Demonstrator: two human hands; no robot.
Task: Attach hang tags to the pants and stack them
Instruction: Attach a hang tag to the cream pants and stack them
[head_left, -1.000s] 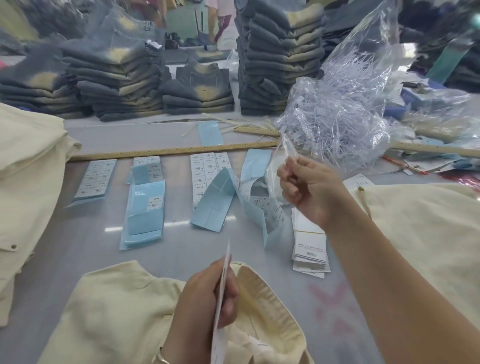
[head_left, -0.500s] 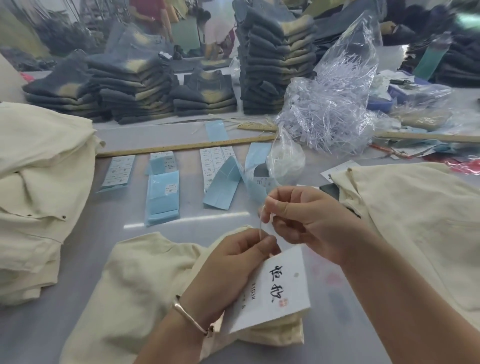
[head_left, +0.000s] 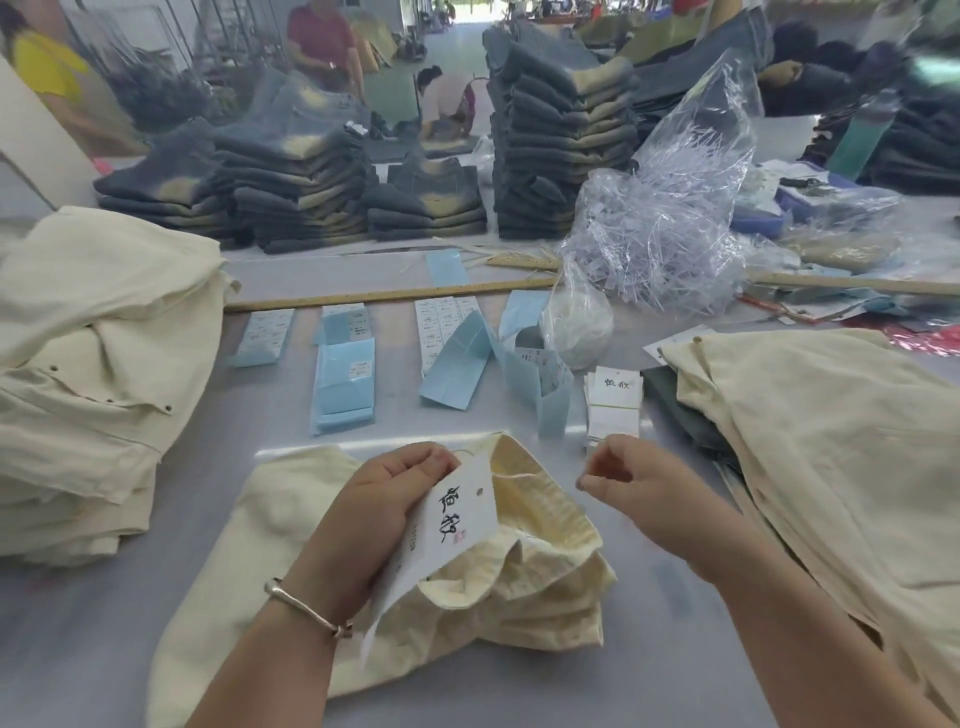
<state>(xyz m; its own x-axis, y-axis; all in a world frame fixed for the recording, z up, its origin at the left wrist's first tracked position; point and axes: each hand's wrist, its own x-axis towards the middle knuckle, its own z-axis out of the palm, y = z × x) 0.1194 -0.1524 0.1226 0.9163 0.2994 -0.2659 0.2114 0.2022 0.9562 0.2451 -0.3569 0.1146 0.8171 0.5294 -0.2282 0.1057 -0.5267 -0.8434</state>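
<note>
Threading the hang tag (head_left: 447, 525)
Left hand (head_left: 384, 499) pinches tag over cream pants (head_left: 519, 582); right hand (head_left: 634, 488), fingers pinched, its hold unclear, must loop waistband next.

Two large black brush-style Chinese characters on the white hang tag (head_left: 452, 519), too cursive to read for certain; small red seal mark just below, illegible. Same two characters atop the stack of tags (head_left: 613, 400). Tiny print on the sticker sheets (head_left: 441, 327), too small to read.
</note>
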